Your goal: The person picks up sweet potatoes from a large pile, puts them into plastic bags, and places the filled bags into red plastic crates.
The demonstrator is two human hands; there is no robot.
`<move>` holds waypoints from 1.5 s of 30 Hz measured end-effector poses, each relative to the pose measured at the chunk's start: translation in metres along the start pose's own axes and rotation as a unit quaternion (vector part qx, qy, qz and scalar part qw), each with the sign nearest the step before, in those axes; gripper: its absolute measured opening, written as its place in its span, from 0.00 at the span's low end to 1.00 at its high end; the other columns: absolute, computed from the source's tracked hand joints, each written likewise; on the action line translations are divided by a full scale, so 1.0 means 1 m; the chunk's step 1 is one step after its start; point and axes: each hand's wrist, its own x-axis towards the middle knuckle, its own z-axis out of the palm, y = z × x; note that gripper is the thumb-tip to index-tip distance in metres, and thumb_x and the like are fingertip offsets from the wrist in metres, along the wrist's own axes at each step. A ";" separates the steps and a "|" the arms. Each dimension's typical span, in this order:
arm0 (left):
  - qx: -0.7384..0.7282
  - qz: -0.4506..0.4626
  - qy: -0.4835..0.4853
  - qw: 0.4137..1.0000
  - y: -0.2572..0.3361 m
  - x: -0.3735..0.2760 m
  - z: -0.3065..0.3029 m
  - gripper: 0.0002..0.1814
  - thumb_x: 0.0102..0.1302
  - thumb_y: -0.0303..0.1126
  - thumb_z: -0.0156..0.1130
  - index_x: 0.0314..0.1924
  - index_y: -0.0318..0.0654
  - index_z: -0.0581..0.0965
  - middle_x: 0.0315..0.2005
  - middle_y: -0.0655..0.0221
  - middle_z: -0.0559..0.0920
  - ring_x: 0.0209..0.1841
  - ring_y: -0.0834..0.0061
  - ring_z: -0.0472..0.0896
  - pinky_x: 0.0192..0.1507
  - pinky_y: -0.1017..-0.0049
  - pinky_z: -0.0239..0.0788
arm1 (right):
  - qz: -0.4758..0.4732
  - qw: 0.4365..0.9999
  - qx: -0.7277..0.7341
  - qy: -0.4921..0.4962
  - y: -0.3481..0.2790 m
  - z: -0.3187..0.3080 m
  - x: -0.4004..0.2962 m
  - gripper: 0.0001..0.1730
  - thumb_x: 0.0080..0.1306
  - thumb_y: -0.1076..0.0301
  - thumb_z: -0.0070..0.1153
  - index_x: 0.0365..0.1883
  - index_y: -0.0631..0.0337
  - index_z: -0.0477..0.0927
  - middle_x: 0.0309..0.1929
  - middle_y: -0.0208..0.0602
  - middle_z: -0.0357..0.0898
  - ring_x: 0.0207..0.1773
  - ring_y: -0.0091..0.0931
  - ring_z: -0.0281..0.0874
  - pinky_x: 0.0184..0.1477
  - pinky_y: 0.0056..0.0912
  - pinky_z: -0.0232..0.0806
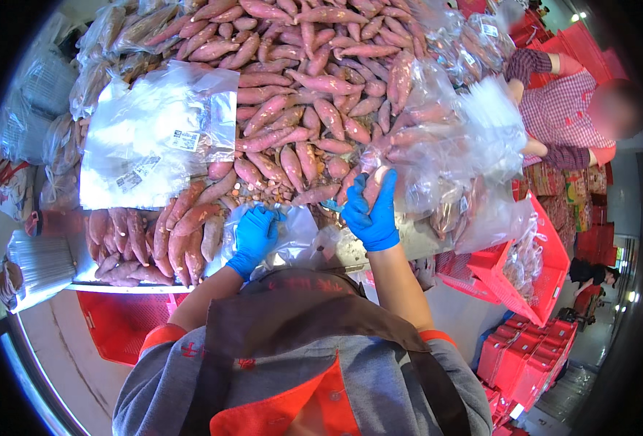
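Note:
My left hand (254,235), in a blue glove, has its fingers curled on a clear plastic bag (298,229) at the near table edge. The bag lies mostly flat and crinkled, and the fingertips are partly hidden. My right hand (373,218), gloved in blue too, grips a sweet potato (373,188), whose pale, blunt end shows between thumb and fingers. Beyond both hands spreads a large heap of loose sweet potatoes (327,84). Small broken pieces (264,194) lie just past my left hand.
Flat printed bags (152,131) lie at the left, above a row of sweet potatoes (136,234). Filled bags (436,131) crowd the right. Red crates (539,261) stand at the right, another red crate (114,321) below the table. A co-worker (561,103) sits across at the right.

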 end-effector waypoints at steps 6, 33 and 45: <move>-0.048 -0.011 0.013 0.999 -0.004 -0.003 0.003 0.12 0.49 0.22 0.55 0.32 0.48 0.79 0.27 0.65 0.76 0.31 0.60 0.74 0.34 0.66 0.67 | 0.023 0.943 -0.250 0.217 0.026 -0.055 -0.089 0.23 0.67 0.43 0.41 0.34 0.54 0.71 0.18 0.27 0.66 0.15 0.20 0.58 0.16 0.20 0.51; -0.227 -0.132 -0.028 0.964 0.026 -0.030 -0.051 0.07 0.58 0.25 0.57 0.37 0.41 0.80 0.32 0.62 0.81 0.36 0.65 0.79 0.42 0.70 0.70 | -0.214 0.340 -0.905 0.142 -0.001 -0.085 0.122 0.30 0.52 0.57 0.60 0.55 0.49 0.71 0.49 0.53 0.69 0.50 0.48 0.69 0.52 0.47 0.65; -0.259 -0.202 0.012 0.944 0.018 -0.049 -0.050 0.08 0.61 0.27 0.55 0.40 0.42 0.80 0.34 0.63 0.80 0.39 0.65 0.78 0.44 0.70 0.69 | -0.234 0.639 -0.722 0.126 0.005 -0.062 0.078 0.27 0.57 0.70 0.58 0.56 0.64 0.68 0.48 0.43 0.72 0.50 0.31 0.71 0.53 0.31 0.63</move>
